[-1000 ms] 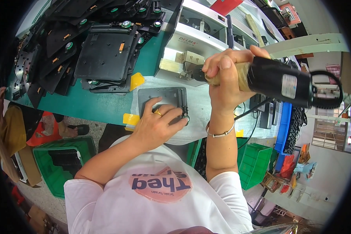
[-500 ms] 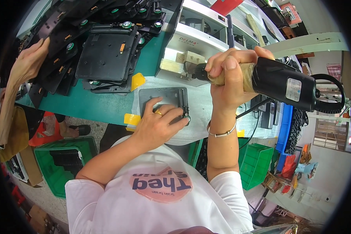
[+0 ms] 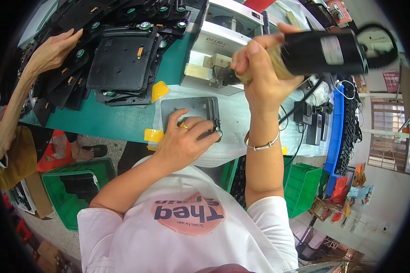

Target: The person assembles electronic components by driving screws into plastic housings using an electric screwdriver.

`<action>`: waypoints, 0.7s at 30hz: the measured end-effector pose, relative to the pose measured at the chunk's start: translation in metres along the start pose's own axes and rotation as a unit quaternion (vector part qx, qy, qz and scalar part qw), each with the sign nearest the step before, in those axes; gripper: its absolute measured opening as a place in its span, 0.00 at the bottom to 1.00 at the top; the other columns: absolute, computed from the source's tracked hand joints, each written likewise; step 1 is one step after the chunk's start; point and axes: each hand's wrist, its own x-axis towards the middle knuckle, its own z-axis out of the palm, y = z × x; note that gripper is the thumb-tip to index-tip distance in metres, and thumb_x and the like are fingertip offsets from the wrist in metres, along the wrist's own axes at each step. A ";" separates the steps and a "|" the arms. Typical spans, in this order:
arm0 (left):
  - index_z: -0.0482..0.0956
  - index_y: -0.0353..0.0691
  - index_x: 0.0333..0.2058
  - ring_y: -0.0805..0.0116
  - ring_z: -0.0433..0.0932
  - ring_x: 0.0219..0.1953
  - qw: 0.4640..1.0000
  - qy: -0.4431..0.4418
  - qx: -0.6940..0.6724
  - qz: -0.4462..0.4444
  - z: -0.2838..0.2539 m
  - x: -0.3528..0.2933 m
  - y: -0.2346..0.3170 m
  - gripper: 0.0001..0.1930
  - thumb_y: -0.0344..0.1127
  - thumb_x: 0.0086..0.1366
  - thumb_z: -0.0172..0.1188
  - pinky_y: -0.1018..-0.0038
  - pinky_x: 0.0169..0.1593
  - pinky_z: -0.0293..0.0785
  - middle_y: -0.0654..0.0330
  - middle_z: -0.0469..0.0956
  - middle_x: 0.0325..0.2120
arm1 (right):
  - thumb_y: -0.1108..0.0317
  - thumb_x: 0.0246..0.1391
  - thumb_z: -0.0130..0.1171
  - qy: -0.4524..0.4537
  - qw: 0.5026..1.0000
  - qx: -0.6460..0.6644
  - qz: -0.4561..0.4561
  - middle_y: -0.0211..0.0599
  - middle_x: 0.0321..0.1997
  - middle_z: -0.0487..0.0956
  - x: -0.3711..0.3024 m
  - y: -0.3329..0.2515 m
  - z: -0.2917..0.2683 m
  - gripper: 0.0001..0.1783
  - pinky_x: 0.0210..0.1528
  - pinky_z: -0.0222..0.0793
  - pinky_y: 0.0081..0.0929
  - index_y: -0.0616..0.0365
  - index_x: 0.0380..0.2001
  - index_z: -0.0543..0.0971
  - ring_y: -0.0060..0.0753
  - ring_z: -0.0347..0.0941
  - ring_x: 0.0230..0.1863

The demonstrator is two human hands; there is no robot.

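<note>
My right hand (image 3: 264, 75) is wrapped round an electric screwdriver (image 3: 300, 54), a black cylinder with tan tape round its grip. The tool lies sideways, its front end close to the small metal head of a grey screw feeder (image 3: 202, 52); whether they touch I cannot tell. Below, a black plastic panel (image 3: 193, 105) with a raised strip along its right side lies on white foam sheeting (image 3: 232, 109). My left hand (image 3: 184, 139) presses on that panel with bent fingers, the tips reaching toward the strip and a round part at its lower right corner.
Stacked black panels (image 3: 118, 59) with green-ringed round parts fill the table's left. A co-worker's hand (image 3: 54, 52) reaches over them. Yellow tape (image 3: 158, 91) marks the foam. A blue tray (image 3: 335, 132) stands right; green crates (image 3: 77, 191) sit below. A black cable (image 3: 300, 104) hangs near my right wrist.
My right hand has shifted slightly left and up with the screwdriver, whose rear end has swung upward. The co-worker's hand has moved right over the stacked panels. My left hand stays on the panel.
</note>
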 end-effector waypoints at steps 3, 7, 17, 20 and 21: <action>0.80 0.50 0.38 0.69 0.74 0.45 1.000 -0.005 -0.018 -0.016 0.000 0.001 -0.002 0.13 0.36 0.53 0.68 0.53 0.60 0.55 0.69 0.76 0.38 | 0.82 0.56 0.54 -0.026 0.999 -0.006 0.019 0.39 0.26 0.73 -0.001 -0.002 -0.005 0.24 0.21 0.71 0.30 0.62 0.56 0.61 0.27 0.68 0.17; 0.76 0.46 0.42 0.67 0.74 0.46 0.999 -0.017 -0.026 -0.033 -0.003 0.003 -0.003 0.16 0.37 0.54 0.67 0.52 0.60 0.55 0.68 0.77 0.42 | 0.79 0.56 0.56 -0.011 0.999 0.040 0.016 0.36 0.25 0.71 -0.029 -0.022 -0.022 0.27 0.20 0.68 0.30 0.58 0.58 0.63 0.28 0.66 0.16; 0.82 0.53 0.38 0.68 0.74 0.45 0.999 -0.021 -0.019 -0.024 -0.001 0.000 -0.005 0.13 0.33 0.52 0.65 0.52 0.60 0.55 0.68 0.74 0.39 | 0.76 0.54 0.63 0.060 0.993 0.079 0.067 0.31 0.21 0.69 -0.104 -0.049 -0.035 0.30 0.19 0.69 0.29 0.49 0.55 0.60 0.25 0.65 0.15; 0.84 0.53 0.37 0.69 0.74 0.46 0.999 -0.021 -0.012 -0.034 -0.003 0.002 -0.002 0.11 0.36 0.53 0.68 0.52 0.60 0.57 0.69 0.75 0.38 | 0.76 0.54 0.64 0.066 0.993 0.075 0.066 0.30 0.20 0.69 -0.109 -0.047 -0.032 0.30 0.19 0.69 0.29 0.49 0.55 0.60 0.26 0.64 0.15; 0.84 0.53 0.37 0.69 0.74 0.46 0.999 -0.022 -0.012 -0.035 -0.002 0.002 -0.002 0.11 0.36 0.53 0.68 0.52 0.60 0.57 0.69 0.75 0.38 | 0.77 0.54 0.63 0.065 0.993 0.074 0.067 0.30 0.19 0.69 -0.109 -0.046 -0.031 0.30 0.19 0.69 0.30 0.49 0.54 0.60 0.26 0.64 0.15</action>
